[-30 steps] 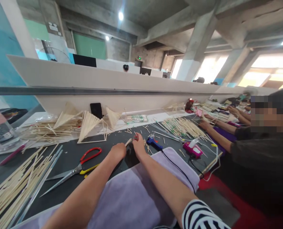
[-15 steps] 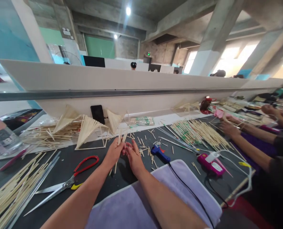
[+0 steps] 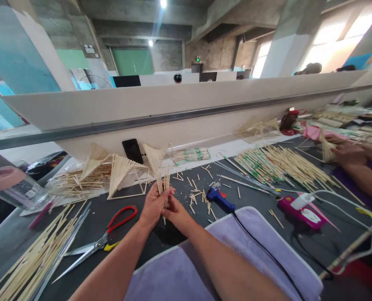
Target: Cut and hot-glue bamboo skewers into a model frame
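Several thin wooden sticks stand upright in a small bundle above the table. My left hand is closed around them, thumb across the front. My right hand is closed on the bundle's lower part, its fingers partly hidden behind the sticks. Just behind my hands is a stick model with a fanned, twisted surface, and a second fanned model leans near the wall. Short cut stick pieces lie scattered to the right, beside a blue glue gun.
Red-handled scissors and long sticks lie on the left. A lilac cloth covers the front edge, crossed by the glue gun's black cable. A magenta power strip and another person's hands are at right.
My hands have come together on the stick bundle; the right fingers, spread before, now close on it. The view has turned slightly, shifting the table's things.
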`<state>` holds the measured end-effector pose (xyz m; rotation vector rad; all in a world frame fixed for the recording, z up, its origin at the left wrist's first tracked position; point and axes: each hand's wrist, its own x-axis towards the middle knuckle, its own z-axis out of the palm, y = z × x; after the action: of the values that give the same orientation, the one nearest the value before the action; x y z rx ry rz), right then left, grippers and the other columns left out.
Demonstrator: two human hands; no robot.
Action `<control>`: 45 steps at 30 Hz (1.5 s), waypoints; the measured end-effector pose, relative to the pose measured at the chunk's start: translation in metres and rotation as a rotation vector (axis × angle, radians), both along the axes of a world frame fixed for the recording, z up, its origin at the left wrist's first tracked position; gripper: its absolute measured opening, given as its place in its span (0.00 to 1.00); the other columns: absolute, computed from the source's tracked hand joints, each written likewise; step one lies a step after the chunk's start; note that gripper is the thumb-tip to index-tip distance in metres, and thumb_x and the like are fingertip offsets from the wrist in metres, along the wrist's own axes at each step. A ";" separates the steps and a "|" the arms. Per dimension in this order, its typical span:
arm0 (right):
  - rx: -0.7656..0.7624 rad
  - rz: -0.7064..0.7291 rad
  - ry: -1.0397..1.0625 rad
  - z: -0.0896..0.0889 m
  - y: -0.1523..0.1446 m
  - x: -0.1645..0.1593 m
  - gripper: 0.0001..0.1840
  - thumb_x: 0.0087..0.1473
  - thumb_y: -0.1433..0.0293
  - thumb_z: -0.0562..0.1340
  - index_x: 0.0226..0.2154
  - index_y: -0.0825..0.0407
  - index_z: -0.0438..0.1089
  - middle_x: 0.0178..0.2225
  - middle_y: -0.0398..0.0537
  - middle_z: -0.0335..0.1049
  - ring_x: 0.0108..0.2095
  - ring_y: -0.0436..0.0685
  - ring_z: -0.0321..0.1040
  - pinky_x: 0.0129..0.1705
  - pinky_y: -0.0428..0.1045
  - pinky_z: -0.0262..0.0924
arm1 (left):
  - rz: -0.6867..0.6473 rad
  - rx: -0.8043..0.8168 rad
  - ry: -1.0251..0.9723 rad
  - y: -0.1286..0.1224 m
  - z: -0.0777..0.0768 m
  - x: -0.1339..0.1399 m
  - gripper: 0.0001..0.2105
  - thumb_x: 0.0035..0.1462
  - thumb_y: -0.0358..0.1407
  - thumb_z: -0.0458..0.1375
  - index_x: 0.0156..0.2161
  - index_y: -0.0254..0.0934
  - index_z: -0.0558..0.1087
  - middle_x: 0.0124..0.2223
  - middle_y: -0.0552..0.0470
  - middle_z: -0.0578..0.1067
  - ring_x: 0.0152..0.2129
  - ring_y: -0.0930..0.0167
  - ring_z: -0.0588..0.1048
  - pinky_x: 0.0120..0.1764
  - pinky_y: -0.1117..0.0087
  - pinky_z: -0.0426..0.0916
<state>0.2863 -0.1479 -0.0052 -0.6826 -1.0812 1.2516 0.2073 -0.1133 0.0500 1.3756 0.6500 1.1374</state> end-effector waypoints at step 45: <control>-0.375 0.108 0.137 -0.002 0.010 0.010 0.06 0.52 0.67 0.55 0.32 0.53 0.57 0.20 0.41 0.67 0.17 0.49 0.65 0.20 0.46 0.63 | 0.162 0.126 0.123 0.049 0.012 -0.017 0.24 0.49 0.40 0.58 0.53 0.41 0.62 0.52 0.47 0.65 0.43 0.69 0.69 0.43 0.68 0.64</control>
<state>0.2966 -0.1378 -0.0072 -0.8142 -0.7847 1.5920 0.1906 -0.0646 0.0619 1.5307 0.8017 1.2464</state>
